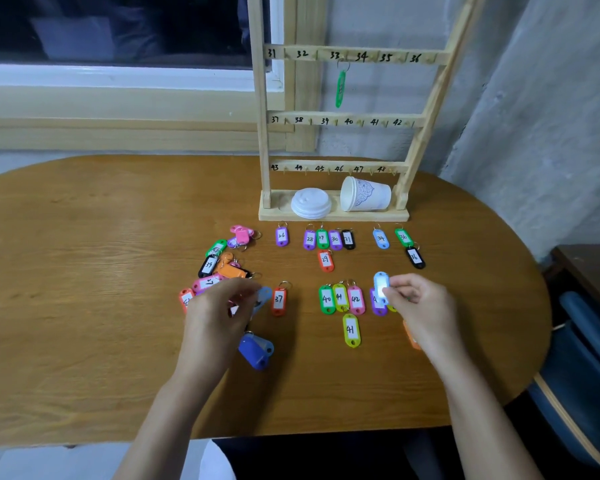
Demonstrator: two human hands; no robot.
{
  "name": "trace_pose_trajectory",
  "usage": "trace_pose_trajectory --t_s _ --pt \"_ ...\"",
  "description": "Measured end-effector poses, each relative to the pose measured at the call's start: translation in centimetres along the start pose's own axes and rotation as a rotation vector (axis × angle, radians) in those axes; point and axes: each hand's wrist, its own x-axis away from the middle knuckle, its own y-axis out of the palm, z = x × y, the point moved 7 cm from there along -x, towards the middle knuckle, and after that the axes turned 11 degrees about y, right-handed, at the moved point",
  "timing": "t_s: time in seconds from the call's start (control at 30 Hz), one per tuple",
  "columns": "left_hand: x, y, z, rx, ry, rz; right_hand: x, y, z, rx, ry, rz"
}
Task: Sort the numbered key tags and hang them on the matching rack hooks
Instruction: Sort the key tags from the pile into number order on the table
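Many key tags [326,299] on oval wooden table [101,237]; window [118,26] behind rack [263,140].

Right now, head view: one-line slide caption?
Right hand pinches a light-blue tag; one green tag hangs on the rack.

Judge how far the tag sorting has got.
Done: one green tag hangs at hook 33 on the rack; others lie in rows. In hand: the right hand pinches a pale blue tag; the left hand reaches the unsorted pile. Left: nearly all hanging.

Head view, looking down, near table [84,237]
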Motion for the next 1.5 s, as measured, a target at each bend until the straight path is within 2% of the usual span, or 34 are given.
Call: trace_pose_trajectory --t_s 0.4,0.63,0.77,0.83,1.03,1.2,1.37,1.5 --pt "0.5 1.9 0.3 0.116 -0.069 -0.04 4.2 0.4 0.4 0.327 0.056 -0.122" --pt "0.5 2.1 0.8 0.165 -0.091 -0.039 4.7 1.0 -0.2 0.358 0.037 -0.117" --pt "0.6 2.0 0.6 0.227 -0.168 -0.041 4.8 0.6 -0.9 0.317 -0.044 -0.076" --pt "0.7 2.3 0.3 0.334 -0.249 -0.037 5.1 0.8 -1.6 0.24 -0.106 -0.074" --pt "0.9 3.3 1.6 0.616 -0.358 -0.055 6.6 3.9 -4.1 -0.014 -0.212 -0.23" --pt "1.4 3.1 1.7 0.637 -0.364 -0.078 8.0 6.0 -5.8 -0.106 -0.232 -0.366" --pt "1.7 2.9 1.9 0.646 -0.336 -0.134 8.3 7.2 -5.9 -0.19 -0.179 -0.438" --pt "1.7 2.7 1.8 0.625 -0.329 -0.154 8.5 7.1 -6.3 -0.18 -0.241 -0.455"
